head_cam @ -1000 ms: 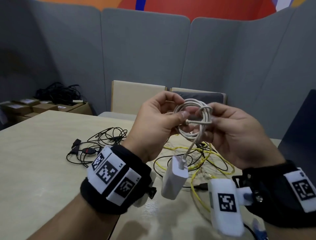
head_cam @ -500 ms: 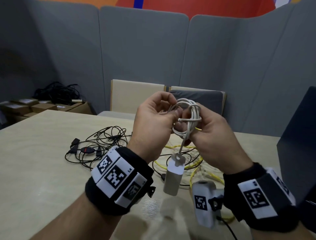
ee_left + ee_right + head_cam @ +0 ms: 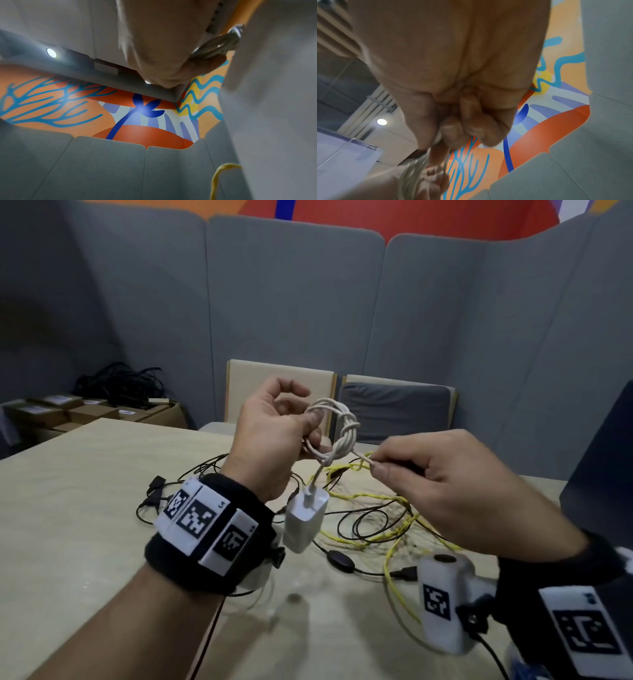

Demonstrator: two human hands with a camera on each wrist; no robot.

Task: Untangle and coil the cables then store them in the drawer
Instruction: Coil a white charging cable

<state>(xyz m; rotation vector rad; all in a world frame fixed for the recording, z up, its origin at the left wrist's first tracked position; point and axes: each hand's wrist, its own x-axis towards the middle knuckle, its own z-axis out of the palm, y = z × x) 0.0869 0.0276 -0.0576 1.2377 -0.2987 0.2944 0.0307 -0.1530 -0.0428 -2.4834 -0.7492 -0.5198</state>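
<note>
So we're holding the white cable coil (image 3: pixel 334 433) up over the table (image 3: pixel 68 508), left hand (image 3: pixel 270 440) pinching its loops, charger brick (image 3: pixel 305 518) dangling below. Our right hand (image 3: pixel 438 484) is pinching the loose tail just to the coil's right, pulling it sideways away from the wrap, probably cinching it tight.

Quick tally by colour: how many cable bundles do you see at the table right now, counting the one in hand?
White: 1, the white coil with its charger, gripped by the left hand; the right hand pinches its free end.
Yellow: 1, the yellow tangle on the table.
Black: 1, the black tangle; separate cables cannot be told.
Total: 3
</note>
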